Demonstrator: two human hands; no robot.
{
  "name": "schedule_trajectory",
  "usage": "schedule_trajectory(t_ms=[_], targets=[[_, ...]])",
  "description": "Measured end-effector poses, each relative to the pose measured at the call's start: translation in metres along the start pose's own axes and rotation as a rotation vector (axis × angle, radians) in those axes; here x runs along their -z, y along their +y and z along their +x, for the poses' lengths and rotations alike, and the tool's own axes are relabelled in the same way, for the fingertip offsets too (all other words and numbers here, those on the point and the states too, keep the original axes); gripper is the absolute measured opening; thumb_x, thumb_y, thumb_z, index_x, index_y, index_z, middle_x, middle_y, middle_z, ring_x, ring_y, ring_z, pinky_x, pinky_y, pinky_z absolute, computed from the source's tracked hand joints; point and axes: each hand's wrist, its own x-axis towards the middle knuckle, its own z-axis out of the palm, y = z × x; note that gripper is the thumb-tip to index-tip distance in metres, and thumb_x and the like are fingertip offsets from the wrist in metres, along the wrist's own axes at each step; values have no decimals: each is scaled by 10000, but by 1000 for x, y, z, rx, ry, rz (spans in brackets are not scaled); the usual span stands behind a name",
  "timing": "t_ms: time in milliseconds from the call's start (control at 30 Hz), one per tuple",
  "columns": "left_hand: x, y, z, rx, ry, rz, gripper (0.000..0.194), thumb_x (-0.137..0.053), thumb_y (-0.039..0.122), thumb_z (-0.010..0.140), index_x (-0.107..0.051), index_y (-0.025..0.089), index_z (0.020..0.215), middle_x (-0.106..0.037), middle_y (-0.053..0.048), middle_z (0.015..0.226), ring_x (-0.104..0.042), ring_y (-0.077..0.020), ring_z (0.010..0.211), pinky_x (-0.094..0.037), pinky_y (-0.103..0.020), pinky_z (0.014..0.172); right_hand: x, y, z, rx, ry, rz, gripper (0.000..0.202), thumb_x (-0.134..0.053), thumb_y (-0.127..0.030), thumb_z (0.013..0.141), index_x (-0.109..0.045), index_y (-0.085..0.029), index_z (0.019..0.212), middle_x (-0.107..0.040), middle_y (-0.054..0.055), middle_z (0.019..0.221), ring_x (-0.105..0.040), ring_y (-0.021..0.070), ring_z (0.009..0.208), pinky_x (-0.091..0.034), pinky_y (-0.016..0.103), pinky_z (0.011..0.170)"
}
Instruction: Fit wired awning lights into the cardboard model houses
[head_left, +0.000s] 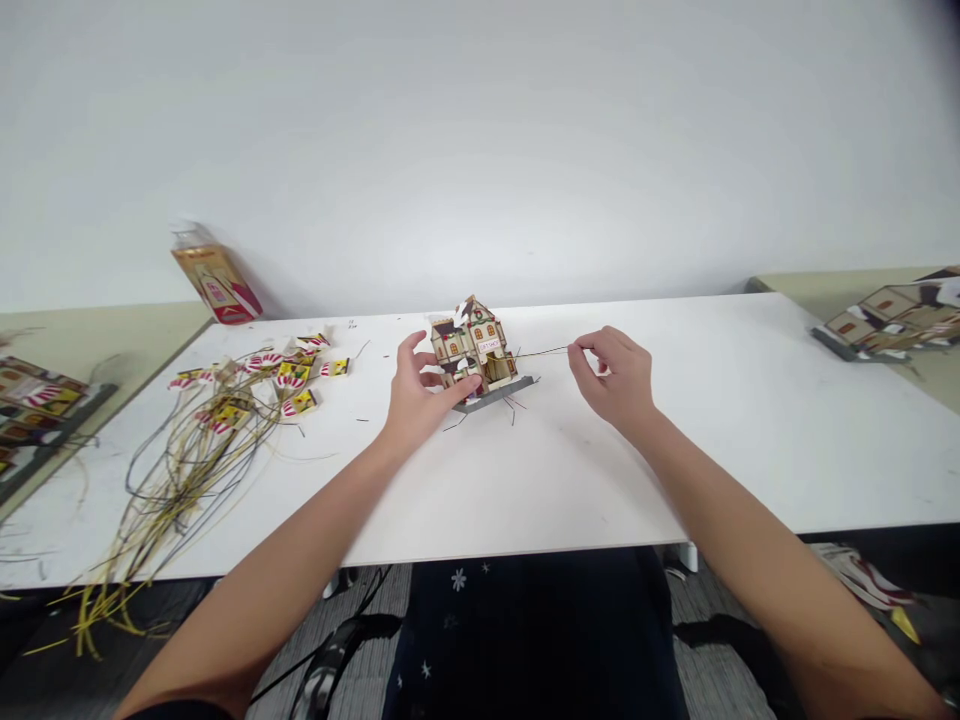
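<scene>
A small model house [491,345] with a sign on its front stands tilted on a grey base above the white table. My left hand [424,392] grips it at its left side, thumb across the lower front. Thin wires [541,352] run from the front of the house to the right. My right hand [615,378] pinches their far end between thumb and fingertips. Short dark wire ends [513,408] stick out below the base.
On the white table [480,510], a heap of small striped pieces [294,373] with long yellow and black wires [187,480] lies at the left. A bottle [217,283] leans by the wall. More model houses [892,318] stand at both sides.
</scene>
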Motion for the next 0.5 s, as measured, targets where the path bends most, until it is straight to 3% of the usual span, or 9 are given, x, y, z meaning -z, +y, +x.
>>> schedule_trajectory(t_ms=[300,500], targets=[[0,-1,0,21,-1,-23,946,-851,433,590,-330,285,1366,-583,-43,1097,-608,-143,765,-536,-285,608,7,0,2,115,25,-54,140,-551,-189,853,-549,-187,713,-457,6,625,-391,109,570,-310,255,506],[1,-3,0,-25,2,21,946,-839,431,595,-325,275,1373,-592,-56,1088,-614,-158,765,-545,-324,643,3,-4,-1,239,-65,-16,79,-582,-155,859,-598,-185,788,-498,15,673,-428,119,644,-353,256,555]])
